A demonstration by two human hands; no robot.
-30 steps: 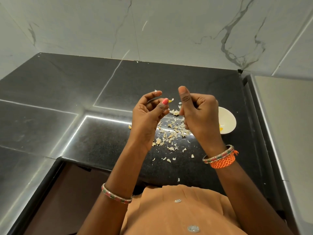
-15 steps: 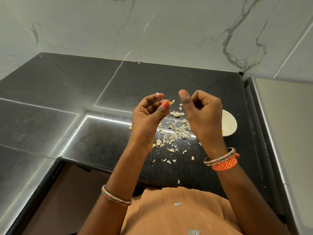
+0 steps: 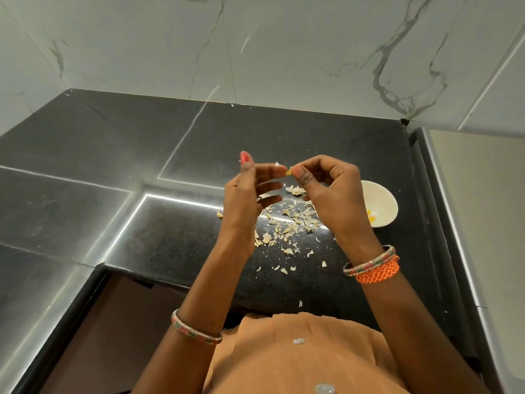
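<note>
Head view, looking down on a black counter (image 3: 170, 237) spread beneath both hands, serving as the catch-all for waste. To the right of the right hand (image 3: 332, 194), just past its knuckles, a white bowl (image 3: 393, 200) with a few yellow peeled cloves (image 3: 370, 216) inside. Kept within easy reach, probably for dropping in each finished piece. Below and between the two hands, a loose heap of papery peelings (image 3: 292, 223), right under the work so skins fall clear of the bowl. Right hand raised above that heap, wrist bent, thumb and forefinger pinching a small yellow clove (image 3: 288, 172) at their tips, other fingers curled in behind. Held high and close to the left fingertips, likely so the remaining skin can be picked off. Beside it the left hand (image 3: 244, 200) upright, palm turned toward the right hand, thumb pointing up, fingers loosely spread and gripping nothing. A pale scrap of skin (image 3: 277, 164) at the index fingertip, just beside the clove; whether stuck to finger or clove, hard to tell.
</note>
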